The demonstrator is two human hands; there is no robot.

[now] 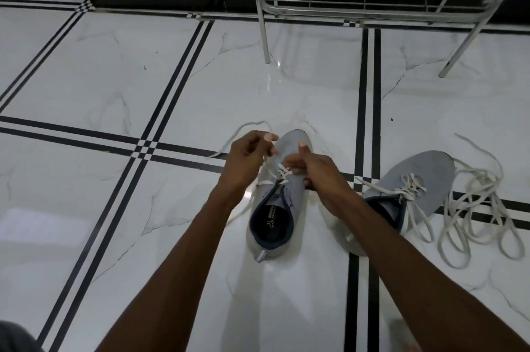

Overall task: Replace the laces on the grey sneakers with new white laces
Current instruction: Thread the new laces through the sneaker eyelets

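The near grey sneaker (pixel 282 197) stood on the floor (pixel 200 79), toe pointing far, so its eyelets faced the person. The left hand (pixel 246 162) pinched the white lace (pixel 268 164) and drew it up-left, while the right hand (pixel 311 168) gripped the sneaker's right side to steady it. The second sneaker (pixel 413 191) and loose laces (pixel 484 208) lay to the right, probably waiting.

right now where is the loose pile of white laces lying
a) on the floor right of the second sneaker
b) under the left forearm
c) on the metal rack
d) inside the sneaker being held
a: the loose pile of white laces lies on the tiled floor, just right of the second sneaker, away from both hands.
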